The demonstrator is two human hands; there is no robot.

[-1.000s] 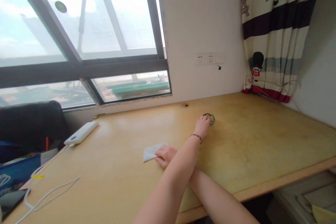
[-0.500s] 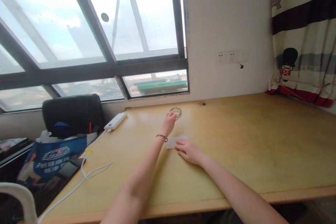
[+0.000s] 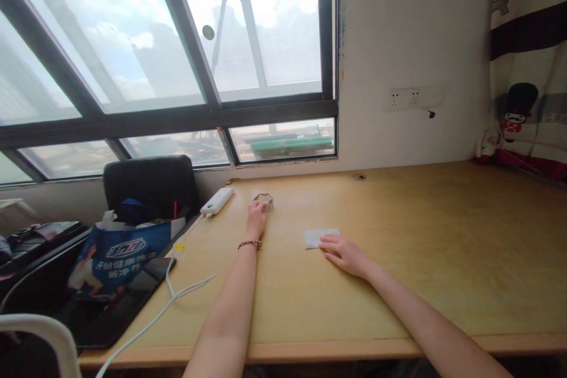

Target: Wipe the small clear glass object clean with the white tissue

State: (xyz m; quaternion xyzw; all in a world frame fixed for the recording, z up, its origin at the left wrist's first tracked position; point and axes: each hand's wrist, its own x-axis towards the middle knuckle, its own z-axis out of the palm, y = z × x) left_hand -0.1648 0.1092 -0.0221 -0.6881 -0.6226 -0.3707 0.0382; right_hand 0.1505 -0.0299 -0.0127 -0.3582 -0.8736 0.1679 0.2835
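Observation:
My left hand (image 3: 256, 218) reaches toward the back left of the table, its fingers closed on the near edge of a ring-shaped, partly see-through thing (image 3: 267, 201). What this ring is made of is too small to tell. Around the left wrist is a dark beaded bracelet (image 3: 250, 244). Nearer to me and to the right, a small pale rectangular sheet or packet (image 3: 313, 238) lies flat on the table. My right hand (image 3: 348, 254) rests over its right end with the fingers stretched out, covering part of it.
A white power bank (image 3: 217, 201) with a white cable (image 3: 168, 307) lies on the left of the wooden table (image 3: 420, 260). Beyond the left edge are a black chair (image 3: 150, 183) and a blue bag (image 3: 128, 254). A window and a wall with sockets (image 3: 404, 98) stand behind.
My left hand has moved left across the table, bringing the ring-shaped thing closer to the power bank. The right hand stays at the pale rectangle. My view has turned slightly left.

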